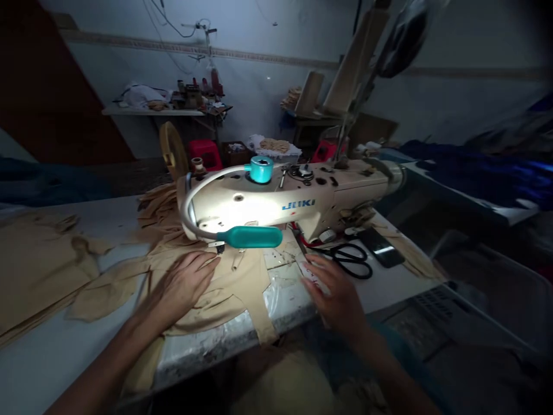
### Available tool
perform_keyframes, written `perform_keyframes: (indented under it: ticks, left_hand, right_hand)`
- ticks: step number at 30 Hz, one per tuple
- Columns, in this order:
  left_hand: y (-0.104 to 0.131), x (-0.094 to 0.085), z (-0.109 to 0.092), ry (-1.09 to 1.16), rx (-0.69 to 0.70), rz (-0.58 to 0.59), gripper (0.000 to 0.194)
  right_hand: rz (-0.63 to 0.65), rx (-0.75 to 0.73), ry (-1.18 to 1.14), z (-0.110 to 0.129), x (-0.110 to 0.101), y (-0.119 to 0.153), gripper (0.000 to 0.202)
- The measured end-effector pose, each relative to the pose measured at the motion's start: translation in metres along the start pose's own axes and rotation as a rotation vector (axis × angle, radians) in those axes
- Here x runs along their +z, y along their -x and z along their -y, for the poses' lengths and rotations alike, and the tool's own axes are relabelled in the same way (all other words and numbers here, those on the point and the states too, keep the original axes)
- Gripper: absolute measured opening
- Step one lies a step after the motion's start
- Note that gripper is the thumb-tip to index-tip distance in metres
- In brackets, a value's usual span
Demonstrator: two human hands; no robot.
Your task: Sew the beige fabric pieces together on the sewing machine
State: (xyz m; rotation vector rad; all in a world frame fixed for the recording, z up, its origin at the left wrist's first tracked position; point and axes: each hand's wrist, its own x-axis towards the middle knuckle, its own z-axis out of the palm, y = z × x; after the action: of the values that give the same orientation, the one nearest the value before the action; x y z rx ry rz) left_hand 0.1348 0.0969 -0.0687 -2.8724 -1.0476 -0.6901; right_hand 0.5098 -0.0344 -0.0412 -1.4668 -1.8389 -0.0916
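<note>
A beige sewing machine (345, 187) marked JUKI stands on the white table, with a teal lamp (254, 237) lit in front of its arm. Tan fabric (224, 294) lies under the needle area and hangs over the table's front edge. My left hand (190, 279) rests flat on this fabric, fingers spread toward the presser foot. Over the table right of the fabric is my right hand (334, 291), its fingers apart, beside a small paper with red writing (314, 278). Black-handled scissors (352, 259) lie just beyond it.
A dark phone (382, 246) lies right of the scissors. Stacked tan fabric (38, 265) covers the table's left side. Behind the machine are red stools (205, 154) and another worktable (155, 111). A clear plastic bin (488, 305) stands at the right.
</note>
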Motion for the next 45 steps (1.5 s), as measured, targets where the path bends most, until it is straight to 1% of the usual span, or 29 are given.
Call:
perform_keyframes:
  ticks: [2,3,4,6,8,10,13,17,19,20,22,24,26,27,28,30,32,35,37,40,42,45]
  left_hand:
    - [0.001,0.005,0.003,0.022,0.003,-0.040,0.039]
    - [0.002,0.007,0.005,0.025,0.006,-0.046,0.039]
    - [0.003,0.008,0.006,0.025,0.006,-0.048,0.039]
    - [0.004,0.009,0.006,0.019,-0.004,-0.038,0.039]
    - [0.004,0.007,0.004,0.008,-0.022,-0.019,0.039]
    - [0.004,0.003,0.000,-0.016,-0.029,0.013,0.040]
    - [0.003,-0.006,-0.008,-0.057,-0.028,0.069,0.041]
    - [0.001,-0.013,-0.015,-0.086,-0.039,0.100,0.040]
    - [0.002,-0.013,-0.016,-0.097,-0.043,0.106,0.040]
    - [0.002,-0.012,-0.016,-0.102,-0.047,0.111,0.040]
    - [0.004,-0.012,-0.016,-0.105,-0.052,0.121,0.041]
    - [0.004,-0.011,-0.016,-0.101,-0.057,0.130,0.042]
    - [0.004,-0.013,-0.017,-0.092,-0.058,0.137,0.042]
    - [0.003,-0.014,-0.017,-0.087,-0.056,0.141,0.042]
    - [0.002,-0.015,-0.017,-0.083,-0.056,0.141,0.041]
    - [0.001,-0.017,-0.017,-0.076,-0.056,0.140,0.041]
    - [0.001,-0.019,-0.016,-0.061,-0.057,0.140,0.041]
    - [0.002,-0.018,-0.010,-0.021,-0.052,0.140,0.042]
    - [0.004,-0.017,-0.005,-0.009,-0.037,0.151,0.045]
    - [0.006,-0.016,-0.001,-0.025,-0.008,0.187,0.051]
    - [0.007,-0.017,-0.001,-0.043,-0.006,0.203,0.054]
    - [0.006,-0.017,-0.004,-0.061,-0.022,0.206,0.057]
  right_hand:
    - [-0.070,0.037,0.126,-0.032,-0.028,-0.001,0.032]
    - [-0.085,0.060,0.180,-0.046,-0.039,-0.003,0.034]
    - [-0.081,0.080,0.233,-0.058,-0.047,-0.006,0.039]
    - [-0.014,0.097,0.328,-0.078,-0.053,-0.009,0.050]
    - [0.076,0.067,0.402,-0.093,-0.050,-0.009,0.058]
    - [0.113,0.018,0.427,-0.104,-0.040,-0.005,0.059]
    - [0.085,-0.032,0.395,-0.115,-0.029,0.003,0.060]
    - [0.058,-0.063,0.334,-0.127,-0.025,0.004,0.066]
    - [0.013,-0.049,0.319,-0.122,-0.025,0.003,0.071]
    - [-0.021,-0.027,0.320,-0.113,-0.025,0.003,0.072]
    - [-0.102,0.030,0.330,-0.084,-0.021,0.003,0.066]
    - [-0.145,0.061,0.301,-0.042,-0.008,0.002,0.050]
    - [-0.070,-0.004,0.108,0.003,0.015,-0.003,0.037]
    - [0.025,-0.078,0.002,0.024,0.028,-0.008,0.034]
    - [0.091,-0.165,-0.070,0.042,0.042,-0.015,0.034]
    - [0.224,-0.250,-0.129,0.066,0.069,-0.033,0.037]
    - [0.334,-0.297,-0.123,0.074,0.091,-0.051,0.039]
    - [0.445,-0.344,-0.033,0.070,0.109,-0.070,0.039]
    - [0.465,-0.366,0.021,0.065,0.113,-0.072,0.039]
    - [0.440,-0.395,0.007,0.059,0.114,-0.069,0.040]
    - [0.423,-0.408,-0.030,0.055,0.114,-0.067,0.041]
    - [0.436,-0.389,-0.052,0.051,0.113,-0.069,0.041]
